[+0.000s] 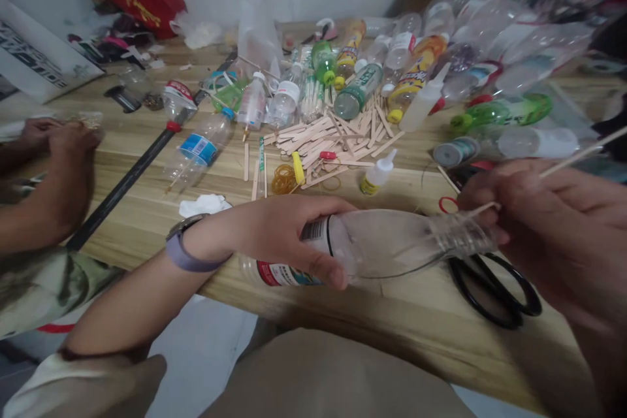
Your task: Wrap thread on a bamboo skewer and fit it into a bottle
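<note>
A clear plastic bottle (386, 245) lies on its side near the table's front edge, its neck pointing right. My left hand (289, 238) is wrapped over its labelled lower part. At the neck, my right hand (533, 209) is closed round a thin pale stick (582, 153), which sticks out to the upper right. A pale tip also shows between this hand and the bottle mouth. Something thin and clear seems wound round the neck. Black-handled scissors (494, 290) lie just below the right hand, partly covered by the bottle and hand.
Wooden sticks (337, 140) are heaped mid-table, with rubber bands (284, 179) and a small glue bottle (378, 173) nearer. Many plastic bottles (416, 72) fill the back right. A black bar (132, 183) crosses the left side. Another person's hands (66, 137) work at far left.
</note>
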The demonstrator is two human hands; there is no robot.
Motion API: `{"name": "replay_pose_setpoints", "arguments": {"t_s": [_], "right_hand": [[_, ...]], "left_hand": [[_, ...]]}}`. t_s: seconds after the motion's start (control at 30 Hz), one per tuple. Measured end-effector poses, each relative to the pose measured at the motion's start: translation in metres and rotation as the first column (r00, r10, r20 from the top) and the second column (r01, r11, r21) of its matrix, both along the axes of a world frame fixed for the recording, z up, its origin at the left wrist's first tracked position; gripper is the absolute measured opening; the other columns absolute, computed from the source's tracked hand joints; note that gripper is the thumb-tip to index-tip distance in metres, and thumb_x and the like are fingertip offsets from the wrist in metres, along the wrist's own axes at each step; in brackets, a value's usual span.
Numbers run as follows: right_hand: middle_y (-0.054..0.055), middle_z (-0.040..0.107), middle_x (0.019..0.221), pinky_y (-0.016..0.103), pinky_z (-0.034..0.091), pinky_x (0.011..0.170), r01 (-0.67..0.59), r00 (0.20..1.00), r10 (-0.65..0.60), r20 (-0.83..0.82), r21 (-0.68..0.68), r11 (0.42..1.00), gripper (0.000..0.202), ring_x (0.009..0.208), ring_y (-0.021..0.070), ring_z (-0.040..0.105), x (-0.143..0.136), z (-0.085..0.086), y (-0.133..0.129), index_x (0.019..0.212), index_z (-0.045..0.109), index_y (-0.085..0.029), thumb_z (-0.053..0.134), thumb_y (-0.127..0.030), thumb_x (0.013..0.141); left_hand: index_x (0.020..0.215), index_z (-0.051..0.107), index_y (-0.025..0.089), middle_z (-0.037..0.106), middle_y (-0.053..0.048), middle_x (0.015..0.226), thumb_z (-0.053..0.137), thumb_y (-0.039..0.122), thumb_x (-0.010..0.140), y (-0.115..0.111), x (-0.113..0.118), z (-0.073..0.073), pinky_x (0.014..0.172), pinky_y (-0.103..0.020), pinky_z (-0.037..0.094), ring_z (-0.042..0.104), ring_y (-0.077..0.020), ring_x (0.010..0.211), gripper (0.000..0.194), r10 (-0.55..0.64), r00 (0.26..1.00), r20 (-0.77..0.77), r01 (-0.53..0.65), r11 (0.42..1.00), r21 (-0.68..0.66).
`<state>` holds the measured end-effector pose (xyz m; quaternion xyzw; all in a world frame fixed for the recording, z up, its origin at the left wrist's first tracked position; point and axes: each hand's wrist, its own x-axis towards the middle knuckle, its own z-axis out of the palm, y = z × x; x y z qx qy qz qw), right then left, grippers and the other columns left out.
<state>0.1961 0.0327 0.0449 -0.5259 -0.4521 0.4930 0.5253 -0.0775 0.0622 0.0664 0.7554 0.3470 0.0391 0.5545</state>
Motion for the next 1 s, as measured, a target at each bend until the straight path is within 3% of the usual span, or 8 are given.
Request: {"name": "replay_pose_setpoints", "arguments": {"t_s": [0.1, 0.3, 0.43, 0.77, 1.0], "right_hand": [[0.003, 0.053, 0.057, 0.019, 0.038, 0.041, -0.079, 0.997, 0.080, 0.014, -0.080, 0.994, 0.049, 0.048, 0.0103, 0.044, -0.009, 0.001, 0.010, 0.061, 0.067, -0.020, 0.089, -0.062, 0.052], [0.002, 0.052, 0.057, 0.017, 0.037, 0.037, -0.047, 0.998, 0.033, -0.054, -0.283, 0.958, 0.054, 0.046, 0.0091, 0.042, -0.013, -0.002, 0.008, 0.055, 0.062, -0.018, 0.093, -0.059, 0.039], [0.001, 0.053, 0.055, 0.017, 0.037, 0.036, 0.012, 0.998, -0.035, -0.061, -0.339, 0.941, 0.057, 0.044, 0.0086, 0.042, -0.015, -0.002, 0.005, 0.055, 0.062, -0.017, 0.094, -0.057, 0.031], [0.001, 0.049, 0.052, 0.015, 0.035, 0.038, -0.008, 0.991, -0.027, -0.134, -0.253, 0.967, 0.052, 0.043, 0.0060, 0.039, -0.009, -0.007, 0.003, 0.055, 0.064, -0.016, 0.096, -0.051, 0.036], [0.000, 0.051, 0.058, 0.017, 0.036, 0.043, -0.001, 0.986, -0.021, -0.163, -0.134, 0.991, 0.045, 0.046, 0.0062, 0.040, -0.011, -0.013, -0.002, 0.060, 0.064, -0.017, 0.095, -0.049, 0.050]], "left_hand": [[0.121, 0.062, 0.023, 0.069, -0.002, 0.112, 0.073, 0.058, 0.076, 0.002, -0.002, -0.010, 0.081, -0.028, 0.048, 0.064, -0.0230, 0.101, 0.058, -0.016, 0.998, 0.065, 0.020, 0.998, -0.056], [0.121, 0.062, 0.021, 0.069, -0.005, 0.116, 0.069, 0.062, 0.077, 0.002, -0.002, -0.020, 0.084, -0.029, 0.047, 0.063, -0.0232, 0.103, 0.061, -0.028, 0.995, 0.094, 0.036, 0.996, -0.079], [0.120, 0.063, 0.021, 0.069, -0.004, 0.116, 0.071, 0.058, 0.078, 0.002, -0.002, -0.021, 0.085, -0.028, 0.047, 0.063, -0.0230, 0.105, 0.057, -0.028, 0.996, 0.090, 0.037, 0.994, -0.099], [0.119, 0.063, 0.020, 0.069, -0.004, 0.113, 0.071, 0.059, 0.077, 0.002, -0.001, -0.020, 0.083, -0.027, 0.047, 0.063, -0.0224, 0.103, 0.057, -0.028, 0.997, 0.065, 0.035, 0.993, -0.109], [0.118, 0.063, 0.020, 0.069, -0.004, 0.111, 0.071, 0.058, 0.077, 0.001, 0.000, -0.023, 0.081, -0.027, 0.047, 0.063, -0.0217, 0.100, 0.056, -0.012, 0.997, 0.080, 0.022, 0.991, -0.129]]}}
